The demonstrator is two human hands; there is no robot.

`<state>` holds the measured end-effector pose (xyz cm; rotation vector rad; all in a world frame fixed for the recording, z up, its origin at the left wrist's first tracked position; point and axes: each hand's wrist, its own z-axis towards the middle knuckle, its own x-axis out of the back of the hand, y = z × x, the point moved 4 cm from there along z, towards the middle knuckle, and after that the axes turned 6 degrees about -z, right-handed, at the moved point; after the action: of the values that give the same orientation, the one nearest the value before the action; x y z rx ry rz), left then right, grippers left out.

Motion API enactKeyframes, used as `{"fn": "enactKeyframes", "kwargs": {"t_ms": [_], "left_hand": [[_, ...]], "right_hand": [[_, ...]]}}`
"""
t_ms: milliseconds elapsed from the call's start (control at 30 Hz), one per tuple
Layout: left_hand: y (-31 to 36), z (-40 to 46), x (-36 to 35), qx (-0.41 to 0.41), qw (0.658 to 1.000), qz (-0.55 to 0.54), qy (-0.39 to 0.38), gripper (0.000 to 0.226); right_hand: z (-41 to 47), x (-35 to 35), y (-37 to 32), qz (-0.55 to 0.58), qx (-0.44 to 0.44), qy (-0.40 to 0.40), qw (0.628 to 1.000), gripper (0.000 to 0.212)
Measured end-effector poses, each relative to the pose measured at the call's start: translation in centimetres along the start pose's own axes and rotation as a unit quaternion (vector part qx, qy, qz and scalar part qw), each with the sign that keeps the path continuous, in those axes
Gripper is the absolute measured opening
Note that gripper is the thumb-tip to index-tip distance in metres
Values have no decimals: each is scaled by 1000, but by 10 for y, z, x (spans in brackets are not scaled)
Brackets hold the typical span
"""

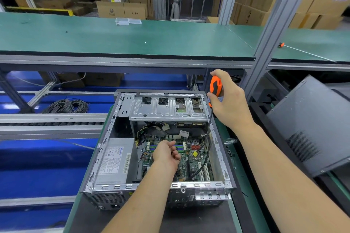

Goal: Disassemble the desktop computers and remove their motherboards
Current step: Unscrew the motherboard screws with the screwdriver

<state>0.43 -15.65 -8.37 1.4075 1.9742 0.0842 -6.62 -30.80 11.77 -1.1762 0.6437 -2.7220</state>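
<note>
**Long screwdriver points straight down at the board**

The right hand (230, 98) is wrapped tight around the orange and black handle of a long thin screwdriver (215, 89). It is up high, by the far right corner of the open grey metal computer case (106, 138). The dark shaft runs nearly straight down from the grip into the case. The green motherboard (191, 159) lies flat at the bottom, below the right hand and a bit toward the person. The left hand (166, 152) is much nearer, hovering just over the middle of the board with its fingers loosely curled. I cannot tell if it holds something tiny. The case sits on a green surface (244, 202)

The screwdriver tip gets lost among black cables, so the screw it aims at cannot be seen. The left arm hides part of the board
</note>
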Motion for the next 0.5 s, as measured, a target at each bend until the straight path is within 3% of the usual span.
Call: {"fn": "enactKeyframes", "kwargs": {"t_ms": [167,300,333,400,500], "left_hand": [[0,1,0,2,1000,2,-3,18],[0,-1,1,2,1000,0,-4,17],[0,-1,1,1,1000,1,-4,17],[0,-1,1,-1,1000,1,-3,17],[0,-2,1,0,1000,-2,-3,17]], "right_hand": [[-1,1,-2,6,-9,-2,1000,55],[7,6,-13,-24,-11,-6,1000,21],[13,8,-16,-69,-19,-9,997,20],[30,12,-20,-224,-54,-58,971,43],[57,23,-27,-450,-77,-133,880,59]]}}
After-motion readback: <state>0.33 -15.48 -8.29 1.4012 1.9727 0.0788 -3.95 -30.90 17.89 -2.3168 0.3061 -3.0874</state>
